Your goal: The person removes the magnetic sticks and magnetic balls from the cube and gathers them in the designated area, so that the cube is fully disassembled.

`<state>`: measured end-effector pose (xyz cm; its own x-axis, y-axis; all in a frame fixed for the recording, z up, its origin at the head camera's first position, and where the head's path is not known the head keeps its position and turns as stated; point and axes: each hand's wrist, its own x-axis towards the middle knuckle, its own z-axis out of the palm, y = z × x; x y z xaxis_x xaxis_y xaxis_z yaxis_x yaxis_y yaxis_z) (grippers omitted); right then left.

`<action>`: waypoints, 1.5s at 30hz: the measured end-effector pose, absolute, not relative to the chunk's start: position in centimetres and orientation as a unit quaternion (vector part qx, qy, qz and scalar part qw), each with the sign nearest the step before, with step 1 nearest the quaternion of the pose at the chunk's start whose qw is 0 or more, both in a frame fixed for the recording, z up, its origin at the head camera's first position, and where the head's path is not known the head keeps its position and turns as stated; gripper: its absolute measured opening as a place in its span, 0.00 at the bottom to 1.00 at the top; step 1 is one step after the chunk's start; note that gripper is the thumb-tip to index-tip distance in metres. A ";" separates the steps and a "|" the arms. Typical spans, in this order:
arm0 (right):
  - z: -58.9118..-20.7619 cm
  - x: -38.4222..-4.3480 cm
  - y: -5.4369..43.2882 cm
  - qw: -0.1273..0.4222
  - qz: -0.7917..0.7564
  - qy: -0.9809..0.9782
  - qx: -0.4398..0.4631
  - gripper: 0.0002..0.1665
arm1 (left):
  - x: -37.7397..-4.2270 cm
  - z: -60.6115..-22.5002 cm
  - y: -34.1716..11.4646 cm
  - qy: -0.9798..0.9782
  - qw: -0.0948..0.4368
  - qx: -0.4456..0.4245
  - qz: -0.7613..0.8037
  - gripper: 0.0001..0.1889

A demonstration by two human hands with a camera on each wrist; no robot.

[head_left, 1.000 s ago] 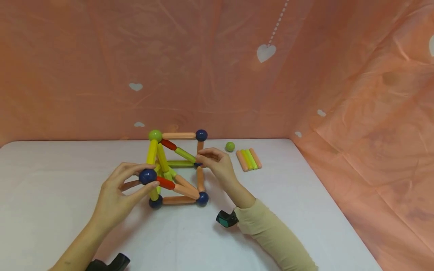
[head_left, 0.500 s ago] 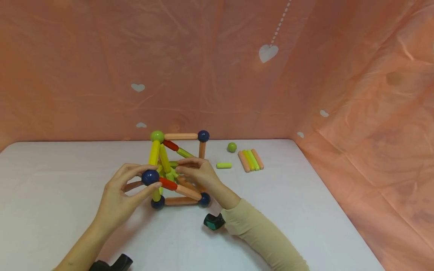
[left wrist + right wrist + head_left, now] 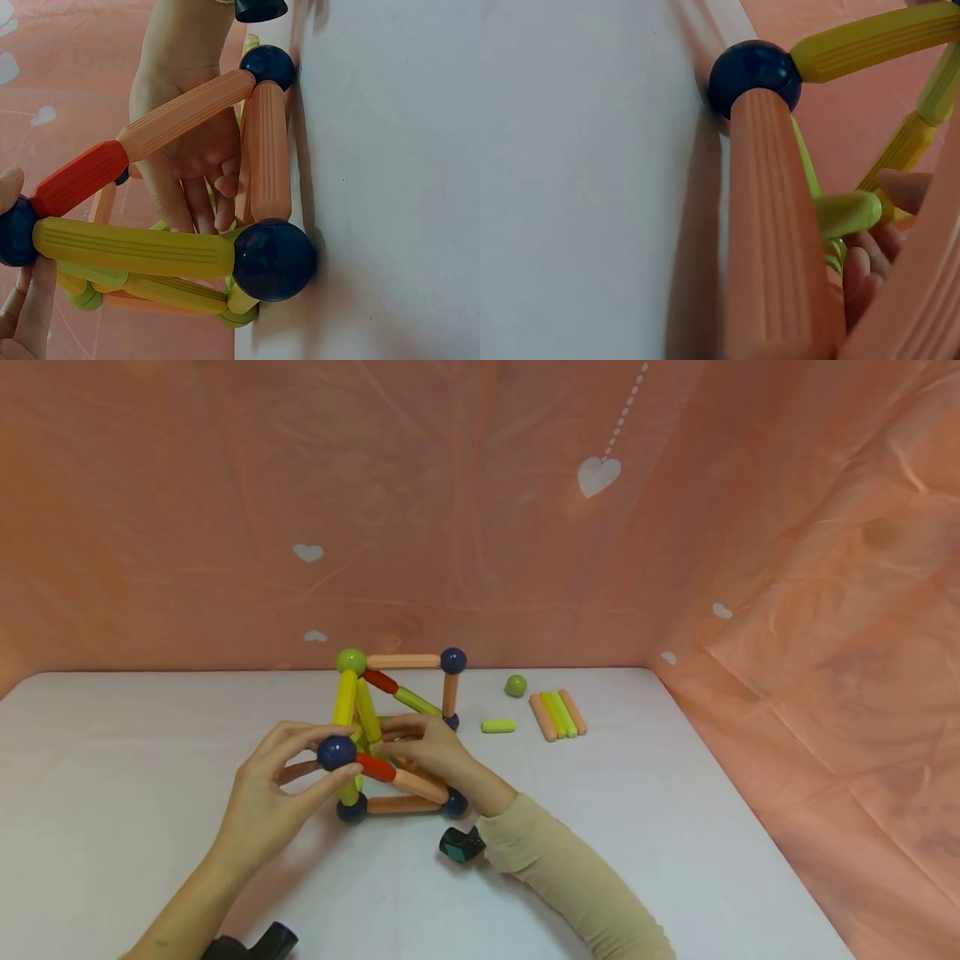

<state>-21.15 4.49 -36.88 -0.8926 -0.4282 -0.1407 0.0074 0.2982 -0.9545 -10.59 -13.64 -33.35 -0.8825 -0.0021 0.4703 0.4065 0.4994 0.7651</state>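
A frame of magnetic sticks and balls stands on the table. My left hand (image 3: pixel 273 785) pinches the dark blue ball (image 3: pixel 337 752) at its upper near corner, between thumb and fingers. From that ball a red stick (image 3: pixel 81 178) and a peach stick slope to another blue ball, and a yellow stick (image 3: pixel 135 246) runs down. My right hand (image 3: pixel 431 752) reaches inside the frame, partly hidden behind its sticks. In the right wrist view, its thumb and curled fingers close around the end of a green stick (image 3: pixel 847 215) in the middle of the frame.
Right of the frame lie a short green stick (image 3: pixel 498 726), a green ball (image 3: pixel 516 686) and a row of several peach, yellow and green sticks (image 3: pixel 567 712). An orange cloth (image 3: pixel 480 527) with pale hearts hangs behind the white table (image 3: pixel 675 827).
My right hand has moved left from the frame's far right corner into its middle, uncovering the short green stick on the table. My left hand keeps its pinch on the blue ball.
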 end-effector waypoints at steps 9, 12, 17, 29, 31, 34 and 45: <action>-36.4 -20.7 5.1 0.163 -0.534 0.811 -0.174 0.17 | -10.6 -33.3 -13.5 -0.838 0.211 -0.123 -0.489 0.20; -36.1 -20.6 5.7 0.148 -0.541 0.810 -0.172 0.16 | -10.6 -33.3 -13.6 -0.838 0.211 -0.123 -0.488 0.20; -35.4 -20.3 6.7 0.137 -0.553 0.805 -0.167 0.17 | -10.8 -33.2 -13.6 -0.842 0.210 -0.123 -0.482 0.20; -33.6 -20.3 8.4 0.123 -0.549 0.810 -0.165 0.18 | -10.8 -33.0 -13.8 -0.837 0.214 -0.126 -0.488 0.21; -33.4 -20.2 8.4 0.120 -0.544 0.812 -0.172 0.16 | -10.7 -33.0 -13.8 -0.836 0.214 -0.126 -0.489 0.21; -33.3 -19.8 8.4 0.107 -0.538 0.815 -0.187 0.15 | -10.6 -33.0 -13.9 -0.836 0.213 -0.125 -0.490 0.22; -34.0 -19.7 8.8 0.075 -0.544 0.810 -0.205 0.17 | -10.7 -33.1 -14.1 -0.838 0.207 -0.120 -0.490 0.21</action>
<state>-19.70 8.76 -33.99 -0.9046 -0.4138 0.1018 -0.2508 0.3239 -0.9122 -10.66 -14.07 -33.06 -0.8852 -0.0013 0.4652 0.4046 0.4911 0.7714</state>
